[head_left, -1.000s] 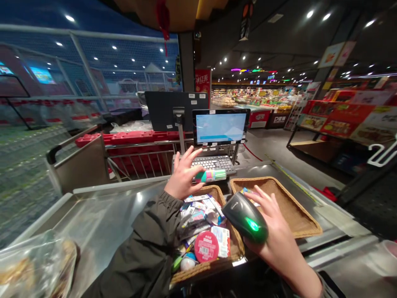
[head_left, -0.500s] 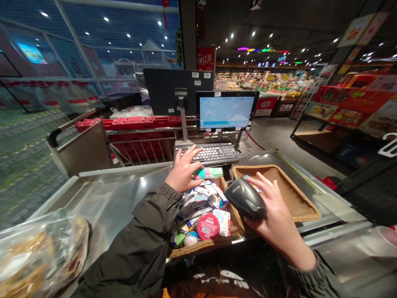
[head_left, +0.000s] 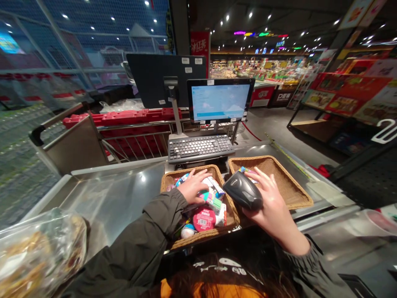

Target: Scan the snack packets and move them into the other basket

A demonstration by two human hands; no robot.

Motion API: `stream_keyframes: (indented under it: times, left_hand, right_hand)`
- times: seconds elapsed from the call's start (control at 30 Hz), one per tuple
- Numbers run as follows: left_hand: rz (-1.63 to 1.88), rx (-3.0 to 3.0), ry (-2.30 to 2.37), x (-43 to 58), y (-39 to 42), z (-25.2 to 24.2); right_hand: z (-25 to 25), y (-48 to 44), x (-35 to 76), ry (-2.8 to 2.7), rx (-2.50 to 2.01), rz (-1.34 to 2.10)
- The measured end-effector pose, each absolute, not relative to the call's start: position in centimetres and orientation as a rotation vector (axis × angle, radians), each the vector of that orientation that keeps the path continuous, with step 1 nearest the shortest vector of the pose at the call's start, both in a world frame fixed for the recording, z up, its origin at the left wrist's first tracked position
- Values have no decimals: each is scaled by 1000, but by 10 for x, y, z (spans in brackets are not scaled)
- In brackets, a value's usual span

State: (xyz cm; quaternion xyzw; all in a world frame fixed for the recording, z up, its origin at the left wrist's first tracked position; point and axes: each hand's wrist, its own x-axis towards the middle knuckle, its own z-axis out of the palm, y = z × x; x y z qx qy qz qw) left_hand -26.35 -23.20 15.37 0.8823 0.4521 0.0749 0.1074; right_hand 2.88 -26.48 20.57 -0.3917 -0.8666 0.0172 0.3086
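Note:
My left hand (head_left: 195, 187) is over the left wicker basket (head_left: 234, 209), its thumb and fingers around a small green-and-pink tube-shaped pack (head_left: 211, 201). Some of its fingers stretch out past the pack. Mixed small packaged goods fill this basket, among them a round red tub (head_left: 204, 219) with a barcode and a blue-and-white ball-like item (head_left: 187, 231). A black handheld barcode scanner (head_left: 243, 191) is in my right hand (head_left: 273, 207), its head tilted toward the left basket. Part of the right wicker basket (head_left: 288, 186) is behind that hand, with a colourful packet (head_left: 245, 169) in it.
Behind the baskets stand a keyboard (head_left: 201, 148) and a lit monitor (head_left: 221, 101). A second screen (head_left: 155, 78) shows its back. A bag of food (head_left: 40, 252) lies on the metal counter (head_left: 124, 194) at left. Beyond the counter is a shopping cart (head_left: 136, 142).
My left hand has come from the keyboard's edge down over the left basket, bringing the green-and-pink pack with it. The scanner stays in my right hand. The view has shifted slightly.

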Motion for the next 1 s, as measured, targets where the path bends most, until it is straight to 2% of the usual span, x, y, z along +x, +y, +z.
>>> stream_keyframes:
  times: [0.3, 0.57, 0.77, 1.0]
  left_hand:
    - [-11, 2674, 1245, -234, -220, 119]
    - [49, 2777, 1188, -208, -205, 147]
    - [112, 2815, 1170, -152, -149, 155]
    - [-224, 2815, 894, -62, -57, 101]
  right_hand:
    - [198, -260, 46, -2308, -1118, 122]
    - [185, -248, 94, -2114, -1286, 94]
    - [174, -240, 140, -1984, -1416, -8]
    - [160, -236, 168, -1959, -1456, 16]
